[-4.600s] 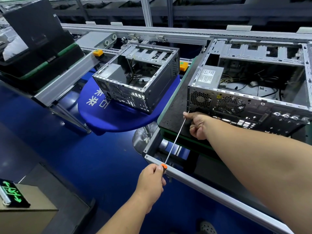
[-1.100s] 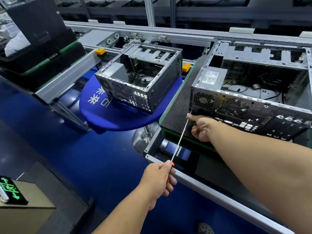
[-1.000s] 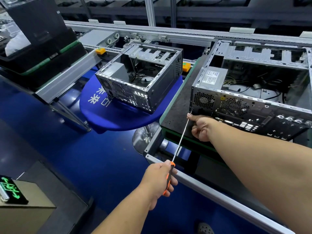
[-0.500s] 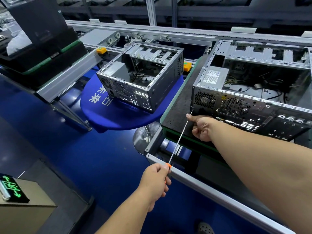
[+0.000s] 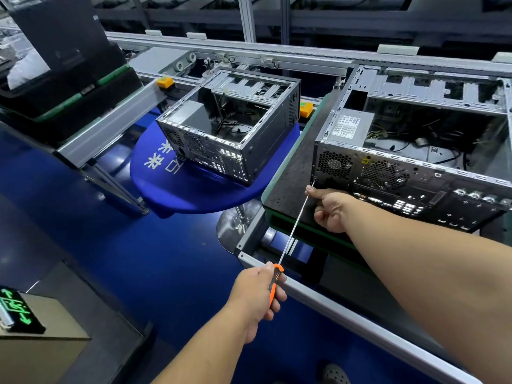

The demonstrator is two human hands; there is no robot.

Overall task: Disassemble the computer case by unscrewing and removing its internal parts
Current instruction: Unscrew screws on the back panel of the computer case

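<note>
The open computer case [image 5: 415,151] lies on the dark tabletop [image 5: 293,173]. At its rear lower-left corner, the right hand [image 5: 329,209], fingers curled, steadies the screwdriver [image 5: 293,228] shaft near the tip. Below the case, the left hand [image 5: 257,295] grips the orange handle.

Dim overall, cool blue cast. Overhead light; white glare on chrome stool base [image 5: 235,223] at centre and blue floor [image 5: 83,231] toward 9 o'clock. Background at 12 o'clock dark. Strong wide-angle bending at edges; right forearm [image 5: 429,286] at 4 o'clock stretched, soft.
</note>
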